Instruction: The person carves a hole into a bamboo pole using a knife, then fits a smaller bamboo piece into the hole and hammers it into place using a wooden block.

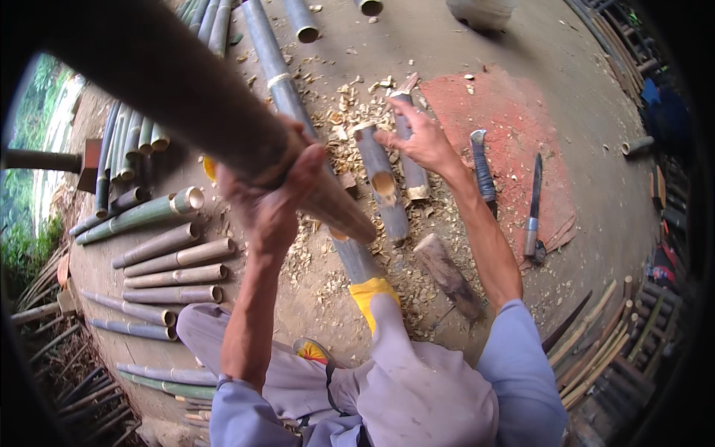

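My left hand (272, 190) is wrapped round a thick brown bamboo pole (186, 97), which slants up toward the upper left, close to the camera. Its lower end hangs over a long grey bamboo pole (272, 59) on the ground. My right hand (426, 141) has its fingers spread and grips nothing. Beneath it lie a short bamboo section (391, 205) with a hole cut in its side and a second short section (413, 175). The fingertips are close to these pieces; whether they touch cannot be told. A yellow-covered foot (370, 294) rests at the long pole's near end.
A dark-handled blade (482, 167) and a knife (534, 205) lie on a reddish mat (491, 104) at right. A short log (449, 276) lies before me. Several bamboo lengths (179, 257) line the left ground. Wood chips (298, 261) are scattered around.
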Motion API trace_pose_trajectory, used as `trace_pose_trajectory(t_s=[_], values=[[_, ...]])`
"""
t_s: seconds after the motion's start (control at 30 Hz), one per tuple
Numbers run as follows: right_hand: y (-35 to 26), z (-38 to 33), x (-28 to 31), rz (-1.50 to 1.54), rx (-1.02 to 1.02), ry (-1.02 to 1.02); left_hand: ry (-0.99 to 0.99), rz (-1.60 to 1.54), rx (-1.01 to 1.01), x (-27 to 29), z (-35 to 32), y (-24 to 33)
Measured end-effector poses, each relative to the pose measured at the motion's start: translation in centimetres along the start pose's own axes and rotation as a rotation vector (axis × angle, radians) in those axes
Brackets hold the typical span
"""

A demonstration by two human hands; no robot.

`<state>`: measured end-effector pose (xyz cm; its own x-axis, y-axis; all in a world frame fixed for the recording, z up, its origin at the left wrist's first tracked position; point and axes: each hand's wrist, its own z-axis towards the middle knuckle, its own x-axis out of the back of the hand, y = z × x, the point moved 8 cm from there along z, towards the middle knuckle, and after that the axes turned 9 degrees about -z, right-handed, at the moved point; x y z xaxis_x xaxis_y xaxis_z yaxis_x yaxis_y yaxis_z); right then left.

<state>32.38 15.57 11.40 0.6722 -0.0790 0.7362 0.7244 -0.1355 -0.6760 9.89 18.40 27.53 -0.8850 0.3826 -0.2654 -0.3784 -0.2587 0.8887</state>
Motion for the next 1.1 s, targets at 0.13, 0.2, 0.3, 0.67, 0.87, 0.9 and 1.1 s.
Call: trace_pose_trajectory(t_s=[0.13, 0.2, 0.3, 0.67, 0.87, 0.9, 1.1], values=[[-8.4, -2.8, 0.8, 0.786, 0.113, -0.248, 0.000, -0.036, 0.170, -0.9, 0.8, -3.0], [-9.4, -4.1, -1.0, 0.842, 0.174, -0.290, -0.049, 0.001, 0.289, -2.1, 1.1, -4.8], [-9.8, -6.7, -0.8, 0.575, 0.027, -0.084, -0.032, -0.101, 0.202, -3.0, 2.1, -5.0], [-5.2, -25.2, 9.2, -0.104, 0.048, 1.131, 0.244, -0.686, 0.789, -7.1, -2.0, -13.4], [-2.6, -20.2, 9.2, 1.189, 0.003, 0.999, -0.025, -0.953, 0.968, -18.1, -11.4, -11.7], [-3.6, -19.7, 11.2, 1.156, 0.049, 1.066, -0.123, -0.802, 0.874, -17.5, -12.1, -11.8], [-5.6, -23.7, 22.4, 1.042, 0.282, 1.301, 0.091, 0.054, 0.818, -6.8, -18.3, -18.2]])
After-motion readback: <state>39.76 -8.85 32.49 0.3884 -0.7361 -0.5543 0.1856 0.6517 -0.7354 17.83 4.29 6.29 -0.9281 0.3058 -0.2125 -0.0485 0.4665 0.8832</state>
